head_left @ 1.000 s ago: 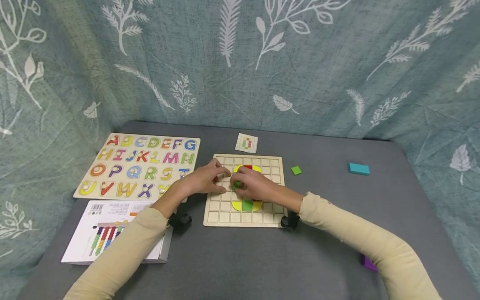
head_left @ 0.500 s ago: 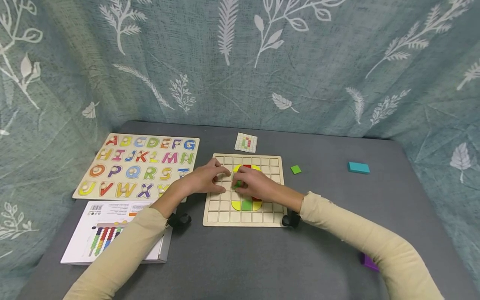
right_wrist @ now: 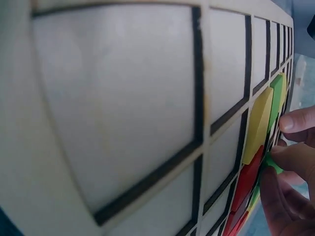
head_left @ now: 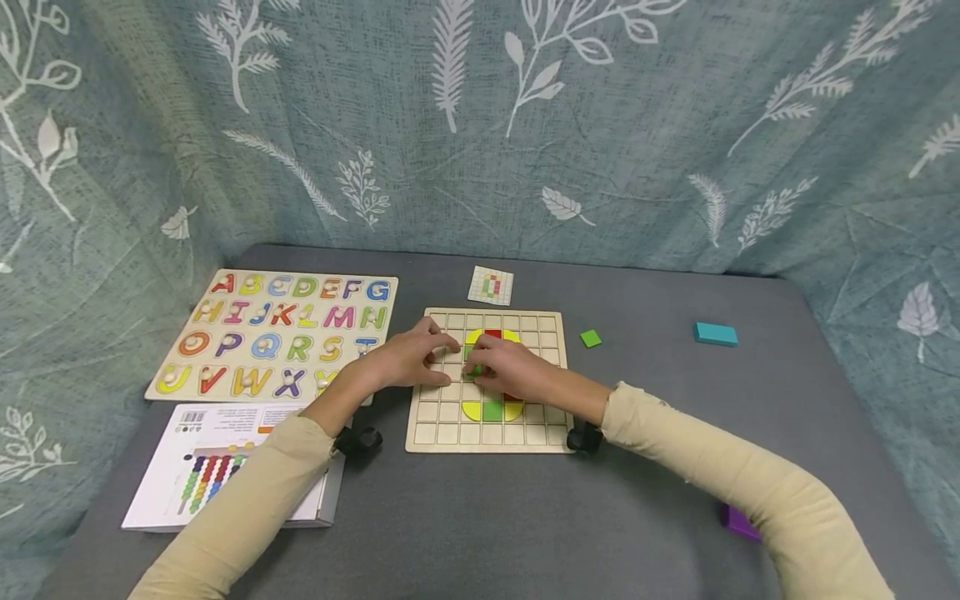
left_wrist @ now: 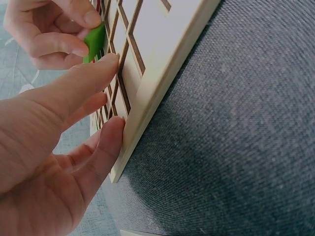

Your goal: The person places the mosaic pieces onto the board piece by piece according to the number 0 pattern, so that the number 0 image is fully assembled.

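A wooden grid board lies on the table, with yellow, red and green tiles set in its middle cells. My right hand is over these tiles and pinches a small green tile between thumb and fingertips, at the board's surface. In the right wrist view the same green tile shows partly behind the fingers, near a red tile and a yellow tile. On the board's left part, my left hand rests its spread thumb and fingertips, holding no piece.
A patterned card lies behind the board. Right of it are a loose green tile, a teal block and a purple block. An alphabet puzzle and a white box occupy the left side.
My right hand shifts very slightly at the board, and more of a green tile shows beside its fingers. The left hand keeps its place on the board.
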Available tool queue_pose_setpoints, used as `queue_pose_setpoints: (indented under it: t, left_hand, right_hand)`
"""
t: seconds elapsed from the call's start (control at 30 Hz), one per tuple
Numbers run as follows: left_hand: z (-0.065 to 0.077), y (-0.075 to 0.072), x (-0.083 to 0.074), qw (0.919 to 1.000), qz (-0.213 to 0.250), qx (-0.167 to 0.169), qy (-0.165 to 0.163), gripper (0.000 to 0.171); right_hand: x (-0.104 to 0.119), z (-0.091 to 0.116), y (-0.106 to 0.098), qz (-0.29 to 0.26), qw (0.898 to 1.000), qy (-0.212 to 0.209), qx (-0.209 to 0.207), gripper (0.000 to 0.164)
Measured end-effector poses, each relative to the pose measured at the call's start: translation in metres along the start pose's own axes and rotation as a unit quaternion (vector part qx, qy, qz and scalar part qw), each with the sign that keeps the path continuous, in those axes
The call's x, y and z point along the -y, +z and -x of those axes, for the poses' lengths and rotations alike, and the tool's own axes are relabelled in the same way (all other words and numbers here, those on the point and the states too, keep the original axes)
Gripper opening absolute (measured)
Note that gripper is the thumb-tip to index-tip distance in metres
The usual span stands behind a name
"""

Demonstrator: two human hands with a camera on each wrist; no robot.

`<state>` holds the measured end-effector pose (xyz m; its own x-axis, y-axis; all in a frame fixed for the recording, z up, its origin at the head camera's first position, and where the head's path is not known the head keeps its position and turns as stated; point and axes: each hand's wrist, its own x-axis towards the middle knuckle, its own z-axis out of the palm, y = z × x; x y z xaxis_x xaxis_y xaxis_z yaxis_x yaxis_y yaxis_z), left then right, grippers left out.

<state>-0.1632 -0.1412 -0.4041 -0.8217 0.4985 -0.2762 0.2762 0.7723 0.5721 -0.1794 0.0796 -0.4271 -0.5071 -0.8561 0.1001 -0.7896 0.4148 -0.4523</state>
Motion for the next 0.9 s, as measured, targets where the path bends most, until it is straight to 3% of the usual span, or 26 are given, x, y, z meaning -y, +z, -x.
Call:
queue_pose_setpoints:
  t: [0.2,0.3,0.4,0.6,0.77,0.9]
  left_hand:
    - [-0.001,0.001,0.0,1.0,-0.001,-0.001,-0.003,0.046]
    - [-0.001,0.001,0.0,1.0,-0.003,0.002,-0.008,0.047]
    - [-0.001,0.001,0.0,1.0,-0.004,0.001,-0.009,0.047]
    - [-0.001,0.001,-0.001,1.0,-0.002,-0.003,-0.004,0.05]
    - [0.0,0.0,0.0,1.0,0.0,-0.002,-0.008,0.05]
    - [0.0,0.0,0.001,1.0,0.003,-0.002,-0.006,0.049]
  right_hand:
    - [0.001,0.008,-0.003,0.044,0.999,-0.022,0.011,0.015]
    - [0.004,0.015,-0.008,0.074,0.996,-0.05,0.0,0.015]
    - [0.003,0.025,-0.019,0.107,0.993,-0.049,-0.018,0.018]
    - [-0.029,0.055,-0.049,0.147,0.987,0.043,-0.039,0.028]
    - [-0.067,0.077,-0.073,0.128,0.979,0.159,0.021,0.051]
    - [-0.083,0.088,-0.082,0.099,0.974,0.194,0.056,0.061]
